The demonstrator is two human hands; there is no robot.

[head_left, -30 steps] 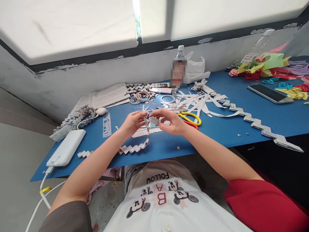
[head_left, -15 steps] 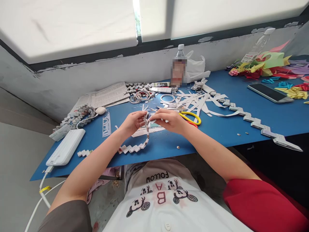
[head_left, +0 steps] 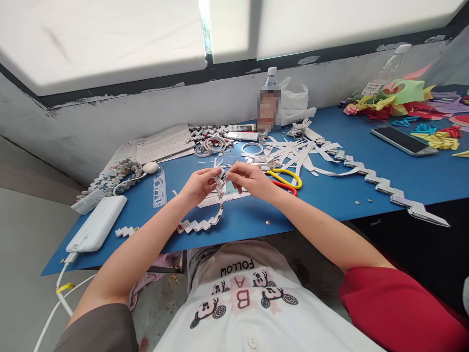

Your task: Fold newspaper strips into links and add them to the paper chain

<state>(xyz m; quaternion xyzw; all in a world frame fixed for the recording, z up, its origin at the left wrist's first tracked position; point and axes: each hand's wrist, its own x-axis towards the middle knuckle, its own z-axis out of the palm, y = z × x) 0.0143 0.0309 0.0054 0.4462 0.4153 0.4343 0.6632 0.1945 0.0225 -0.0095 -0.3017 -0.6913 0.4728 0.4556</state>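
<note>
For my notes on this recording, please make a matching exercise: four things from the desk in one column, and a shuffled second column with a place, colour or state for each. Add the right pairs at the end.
Column one
1. Curved paper chain
2. Scissors
3. Phone
4. Ruler

Column two
A. Dark screen facing up, on the person's right
B. See-through, lying to the left of the left hand
C. Upper end held in the fingers of the left hand
D. One yellow handle and one red handle

Right pairs: 1-C, 2-D, 3-A, 4-B
</note>
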